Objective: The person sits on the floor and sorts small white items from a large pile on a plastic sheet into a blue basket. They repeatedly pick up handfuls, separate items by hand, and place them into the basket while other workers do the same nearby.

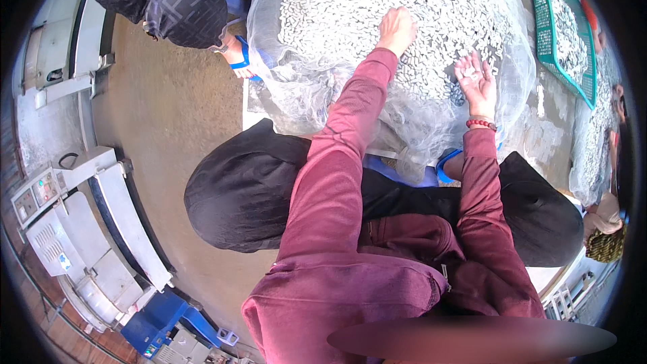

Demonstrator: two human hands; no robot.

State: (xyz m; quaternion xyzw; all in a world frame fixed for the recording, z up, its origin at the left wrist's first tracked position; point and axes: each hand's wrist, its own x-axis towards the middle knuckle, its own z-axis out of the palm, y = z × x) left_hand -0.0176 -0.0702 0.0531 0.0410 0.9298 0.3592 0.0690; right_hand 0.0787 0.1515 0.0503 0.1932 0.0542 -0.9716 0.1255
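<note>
Small white oblong pieces [344,10] lie in a thick, wide layer on a sheer white net sheet [303,98], whose edges are bunched up on the near side. Over the middle of the layer, my left hand [397,30] has its fingers curled together; what they pinch, if anything, is hidden. My right hand [478,86] rests palm up at the near right of the layer, fingers spread and slightly bent. Pale bits seem to lie on its palm, too small to make out surely. A red bead bracelet [480,123] circles that wrist.
Another person in dark patterned clothes [185,13] sits at the far left, a blue-strapped sandal [241,54] beside the net. A green plastic basket [547,47] at the right holds more white pieces. Grey-white machines [67,229] line the left side.
</note>
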